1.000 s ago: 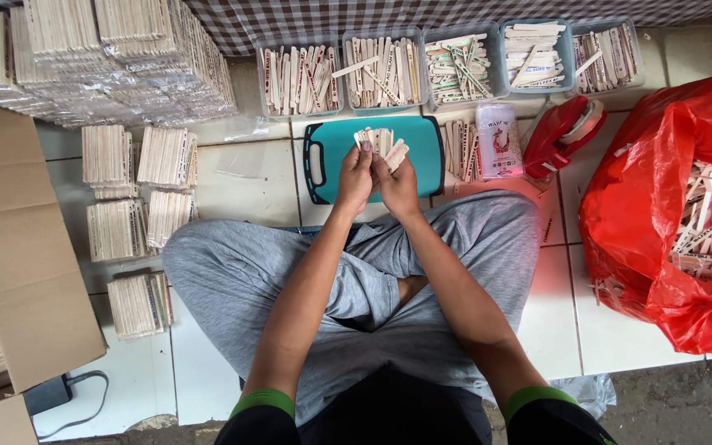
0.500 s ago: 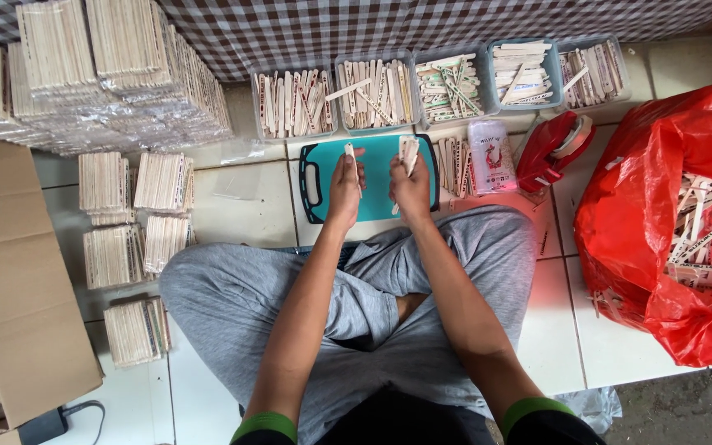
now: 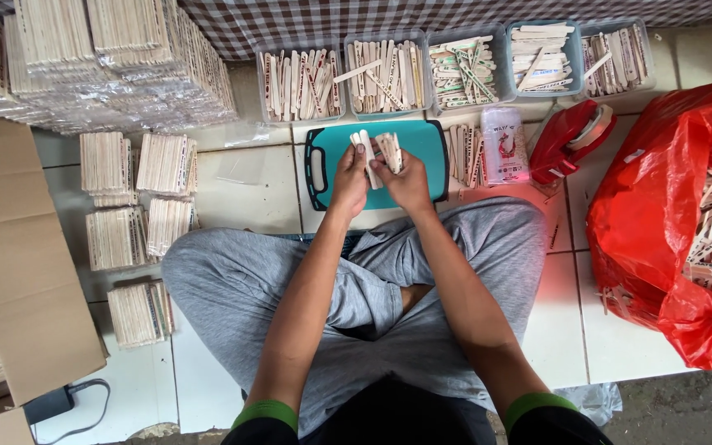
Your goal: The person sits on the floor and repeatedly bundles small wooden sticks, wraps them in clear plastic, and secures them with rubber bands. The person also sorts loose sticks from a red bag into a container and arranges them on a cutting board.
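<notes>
A person sits cross-legged on a white tiled floor [image 3: 232, 189], seen from above. Over a teal cutting board [image 3: 418, 144], the left hand [image 3: 349, 177] pinches a few flat, pale wooden sticks [image 3: 366, 152] upright. The right hand [image 3: 408, 183] is closed around a small fanned bundle of sticks [image 3: 389, 150] just beside them. Beyond lie clear trays of sticks [image 3: 385, 74].

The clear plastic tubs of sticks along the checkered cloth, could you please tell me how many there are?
5, side by side beyond the teal board: first, second, third, fourth, fifth.
</notes>
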